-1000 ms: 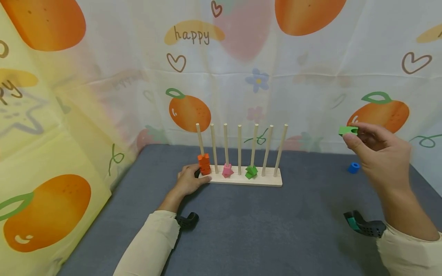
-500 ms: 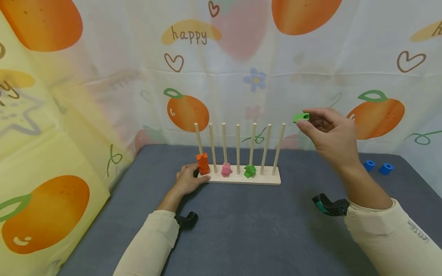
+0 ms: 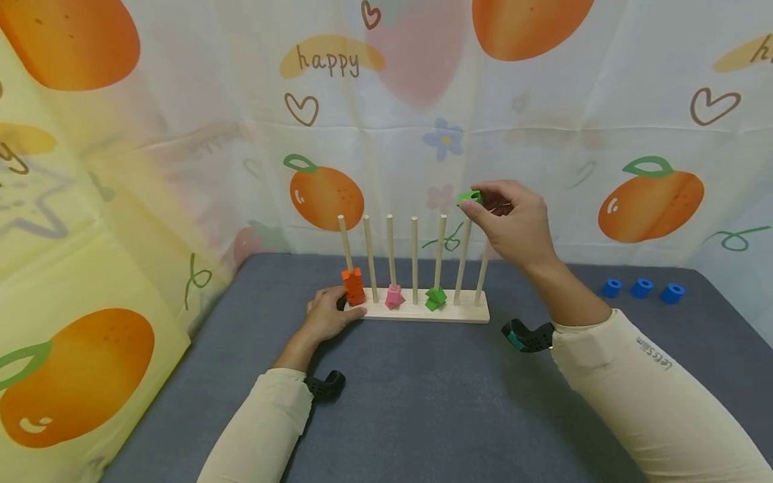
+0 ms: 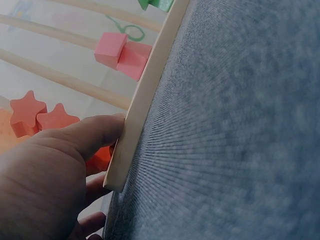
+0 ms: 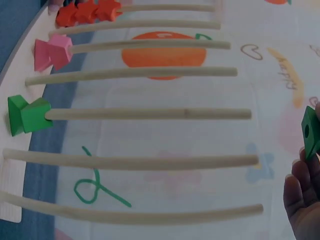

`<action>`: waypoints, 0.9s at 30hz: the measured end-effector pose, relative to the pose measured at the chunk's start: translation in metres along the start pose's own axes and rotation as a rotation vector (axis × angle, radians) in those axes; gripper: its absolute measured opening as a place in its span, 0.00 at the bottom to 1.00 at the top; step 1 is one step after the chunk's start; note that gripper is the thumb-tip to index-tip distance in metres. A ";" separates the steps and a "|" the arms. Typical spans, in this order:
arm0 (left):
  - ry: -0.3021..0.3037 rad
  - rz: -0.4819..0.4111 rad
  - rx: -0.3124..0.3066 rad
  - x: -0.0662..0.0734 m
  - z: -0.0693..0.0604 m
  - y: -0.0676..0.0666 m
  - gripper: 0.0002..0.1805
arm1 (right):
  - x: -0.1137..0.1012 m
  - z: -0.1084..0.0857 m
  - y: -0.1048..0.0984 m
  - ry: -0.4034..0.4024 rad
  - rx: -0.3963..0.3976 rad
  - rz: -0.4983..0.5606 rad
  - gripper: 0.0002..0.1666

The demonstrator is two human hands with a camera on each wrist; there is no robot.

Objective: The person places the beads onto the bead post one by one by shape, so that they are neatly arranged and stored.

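Note:
A wooden peg board (image 3: 447,314) with a row of upright pegs stands on the table. My left hand (image 3: 325,315) grips its left end, thumb (image 4: 100,131) on the front edge of the base. My right hand (image 3: 513,218) pinches a green block (image 3: 469,198) with a hole, up near the tops of the fifth and sixth pegs from the left. On the leftmost peg sit stacked orange-red star beads (image 3: 353,287). Pink blocks (image 3: 394,297) sit on the third peg, and green blocks (image 3: 435,299) on the fifth. The right wrist view shows the held block only partly.
Three blue cylinder beads (image 3: 641,288) stand in a row on the right of the grey table (image 3: 410,402). A printed curtain (image 3: 241,188) hangs just behind the board. The right hand partly covers the rightmost peg.
My right hand has carried the green block left from the right side to the pegs, uncovering the blue beads. My left hand stays on the board's end.

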State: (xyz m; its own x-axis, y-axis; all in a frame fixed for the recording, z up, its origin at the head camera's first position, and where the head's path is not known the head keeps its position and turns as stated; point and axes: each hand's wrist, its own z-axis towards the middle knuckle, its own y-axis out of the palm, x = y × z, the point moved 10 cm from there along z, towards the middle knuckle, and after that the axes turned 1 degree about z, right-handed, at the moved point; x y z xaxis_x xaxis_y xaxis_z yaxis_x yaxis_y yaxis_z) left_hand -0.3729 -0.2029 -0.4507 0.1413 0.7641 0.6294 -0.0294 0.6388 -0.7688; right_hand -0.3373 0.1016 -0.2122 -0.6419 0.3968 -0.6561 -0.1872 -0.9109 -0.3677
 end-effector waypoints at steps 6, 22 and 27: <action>-0.007 0.001 -0.003 -0.002 0.000 0.001 0.32 | 0.004 0.008 0.021 -0.001 -0.013 -0.067 0.17; -0.012 0.002 0.002 -0.002 0.000 -0.001 0.30 | 0.031 0.000 0.053 0.151 -0.084 -0.011 0.21; -0.007 0.009 0.005 -0.002 0.000 -0.001 0.29 | 0.042 -0.006 0.053 0.186 -0.033 0.040 0.19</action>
State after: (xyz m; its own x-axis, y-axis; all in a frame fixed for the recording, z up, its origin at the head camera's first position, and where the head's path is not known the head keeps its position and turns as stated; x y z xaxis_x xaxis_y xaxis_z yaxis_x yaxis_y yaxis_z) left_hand -0.3733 -0.2047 -0.4515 0.1345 0.7705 0.6231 -0.0356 0.6322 -0.7740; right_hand -0.3698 0.0701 -0.2630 -0.4993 0.3771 -0.7801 -0.1378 -0.9234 -0.3582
